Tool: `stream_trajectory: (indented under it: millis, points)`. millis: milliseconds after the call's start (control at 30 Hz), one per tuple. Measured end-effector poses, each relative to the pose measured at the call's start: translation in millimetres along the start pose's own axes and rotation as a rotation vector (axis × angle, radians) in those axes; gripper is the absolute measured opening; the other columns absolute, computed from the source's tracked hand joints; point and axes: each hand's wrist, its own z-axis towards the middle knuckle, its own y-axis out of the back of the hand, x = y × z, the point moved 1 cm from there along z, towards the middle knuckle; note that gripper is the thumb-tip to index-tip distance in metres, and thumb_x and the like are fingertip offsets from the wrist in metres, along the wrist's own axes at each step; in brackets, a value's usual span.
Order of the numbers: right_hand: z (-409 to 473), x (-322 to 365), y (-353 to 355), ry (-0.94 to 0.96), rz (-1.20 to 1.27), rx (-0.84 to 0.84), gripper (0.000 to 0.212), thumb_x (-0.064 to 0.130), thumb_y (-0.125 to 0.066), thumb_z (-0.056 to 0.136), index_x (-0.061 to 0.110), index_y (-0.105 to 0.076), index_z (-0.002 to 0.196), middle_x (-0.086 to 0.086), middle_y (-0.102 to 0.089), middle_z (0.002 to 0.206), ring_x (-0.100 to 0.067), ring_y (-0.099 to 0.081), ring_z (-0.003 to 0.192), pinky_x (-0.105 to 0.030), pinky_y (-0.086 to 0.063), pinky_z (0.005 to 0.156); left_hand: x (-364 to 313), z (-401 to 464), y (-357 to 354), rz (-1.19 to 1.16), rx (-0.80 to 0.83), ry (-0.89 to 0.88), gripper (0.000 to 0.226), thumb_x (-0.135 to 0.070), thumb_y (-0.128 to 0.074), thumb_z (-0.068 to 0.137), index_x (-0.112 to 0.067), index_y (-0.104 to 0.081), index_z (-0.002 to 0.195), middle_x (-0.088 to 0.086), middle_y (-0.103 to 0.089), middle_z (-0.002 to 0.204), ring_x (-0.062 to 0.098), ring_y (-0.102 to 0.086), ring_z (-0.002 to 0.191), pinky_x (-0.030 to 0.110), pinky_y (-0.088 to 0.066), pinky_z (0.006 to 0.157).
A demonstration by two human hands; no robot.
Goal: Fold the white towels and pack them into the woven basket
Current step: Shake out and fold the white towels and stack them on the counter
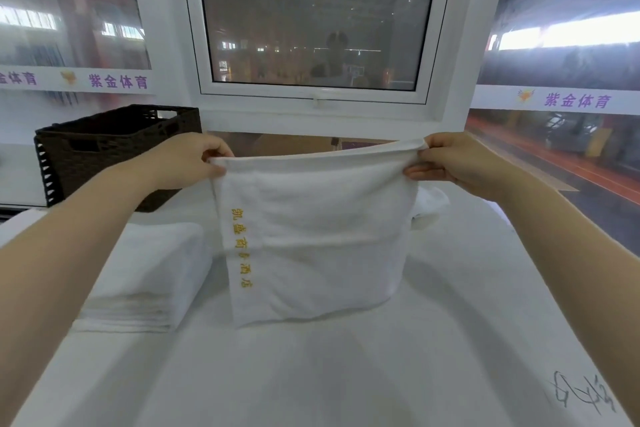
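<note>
A white towel [318, 236] with yellow embroidered characters down its left side hangs doubled in front of me, its lower edge resting on the white table [311, 374]. My left hand [187, 159] pinches its upper left corner and my right hand [453, 163] pinches the upper right corner, stretching the top edge taut. A stack of folded white towels [145, 274] lies on the table at the left. The dark brown woven basket [104, 149] stands at the back left, behind my left forearm; its inside is hidden.
Another bit of white cloth [429, 201] peeks out behind the held towel at the right. A white-framed window [311, 94] rises just behind the table. The table's right edge drops off beside my right forearm. Black scribbles [581, 395] mark the near right corner.
</note>
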Motion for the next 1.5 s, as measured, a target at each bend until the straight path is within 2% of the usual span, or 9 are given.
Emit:
stream_trajectory:
  millis: [100, 200, 367, 600, 800, 967, 1133, 1333, 1500]
  points:
    - [30.2, -11.5, -14.0, 0.063, -0.087, -0.13, 0.014, 0.006, -0.052, 0.097, 0.012, -0.063, 0.091, -0.012, -0.071, 0.097, -0.023, -0.071, 0.093, -0.033, -0.057, 0.089, 5.2, 32.4, -10.1, 0.116, -0.133, 0.041, 0.01, -0.012, -0.064, 0.09, -0.02, -0.068, 0.093, -0.001, -0.066, 0.091, 0.019, -0.058, 0.086, 0.029, -0.038, 0.068]
    - [44.6, -16.2, -21.7, 0.24, -0.245, -0.368, 0.015, 0.015, -0.052, 0.096, 0.026, -0.061, 0.089, 0.006, -0.07, 0.094, -0.012, -0.065, 0.087, -0.028, -0.053, 0.079, 1.0, 55.5, -13.4, -0.02, -0.41, 0.04, 0.012, -0.007, -0.059, 0.09, -0.01, -0.069, 0.095, 0.006, -0.064, 0.094, 0.013, -0.057, 0.08, 0.018, -0.039, 0.069]
    - [24.8, -20.1, -27.7, 0.507, -0.014, -0.462, 0.017, -0.002, -0.046, 0.096, 0.005, -0.06, 0.103, 0.003, -0.062, 0.125, 0.017, -0.059, 0.094, -0.002, -0.044, 0.071, -4.0, 55.3, -24.4, -0.224, -0.744, -0.04, 0.014, -0.008, -0.056, 0.092, -0.014, -0.068, 0.099, -0.003, -0.053, 0.097, 0.003, -0.042, 0.088, 0.008, -0.031, 0.072]
    - [-24.2, -113.6, -29.4, 0.311, -0.031, -0.283, 0.024, -0.001, -0.06, 0.092, 0.02, -0.072, 0.094, 0.005, -0.073, 0.104, -0.008, -0.067, 0.097, -0.023, -0.051, 0.085, 24.4, -10.6, -111.1, -0.275, -0.457, -0.148, 0.042, -0.004, -0.064, 0.09, -0.045, -0.055, 0.088, -0.031, -0.055, 0.092, -0.012, -0.05, 0.088, 0.002, -0.035, 0.078]
    - [-104.0, -202.4, -47.9, 0.093, -0.071, -0.067, 0.037, -0.012, -0.059, 0.087, 0.022, -0.075, 0.082, -0.002, -0.075, 0.092, -0.022, -0.07, 0.088, -0.033, -0.05, 0.078, 40.0, -113.1, -190.0, -0.322, -0.114, -0.038, 0.035, -0.005, -0.065, 0.091, -0.04, -0.06, 0.086, -0.014, -0.061, 0.096, 0.001, -0.058, 0.09, 0.009, -0.043, 0.075]
    - [-151.9, -235.3, -55.9, -0.042, -0.094, -0.03, 0.025, 0.0, -0.057, 0.081, 0.019, -0.073, 0.077, -0.009, -0.071, 0.081, -0.042, -0.062, 0.081, -0.036, -0.042, 0.067, 42.5, -174.4, -205.1, -0.406, 0.088, 0.031, 0.008, -0.028, -0.059, 0.096, -0.033, -0.064, 0.095, -0.006, -0.067, 0.088, 0.015, -0.063, 0.077, 0.038, -0.049, 0.072]
    - [-182.5, -236.0, -54.9, 0.022, -0.204, 0.018, 0.038, -0.012, -0.057, 0.08, 0.022, -0.075, 0.078, -0.006, -0.065, 0.078, -0.031, -0.06, 0.075, -0.033, -0.042, 0.066, 46.0, -202.3, -200.9, -0.397, 0.152, 0.015, 0.021, -0.027, -0.061, 0.081, -0.044, -0.066, 0.093, -0.018, -0.069, 0.099, 0.005, -0.066, 0.093, 0.022, -0.05, 0.08]
    - [-195.8, -222.2, -49.6, -0.084, 0.089, 0.058, 0.045, -0.035, -0.029, 0.073, -0.012, -0.065, 0.06, -0.027, -0.067, 0.074, -0.022, -0.065, 0.067, -0.021, -0.049, 0.066, 46.9, -213.4, -180.7, -0.595, 0.305, -0.018, 0.026, -0.027, -0.049, 0.079, -0.029, -0.074, 0.086, -0.005, -0.074, 0.098, 0.014, -0.069, 0.097, 0.022, -0.05, 0.087]
    - [-162.2, -209.4, -41.8, -0.083, -0.134, 0.048, 0.046, -0.02, -0.039, 0.075, 0.008, -0.07, 0.057, -0.012, -0.068, 0.065, -0.017, -0.054, 0.059, -0.024, -0.041, 0.06, 49.2, -170.2, -188.5, -0.655, 0.195, 0.144, 0.03, -0.013, -0.048, 0.1, -0.031, -0.069, 0.088, 0.004, -0.071, 0.076, 0.021, -0.067, 0.074, 0.028, -0.049, 0.071]
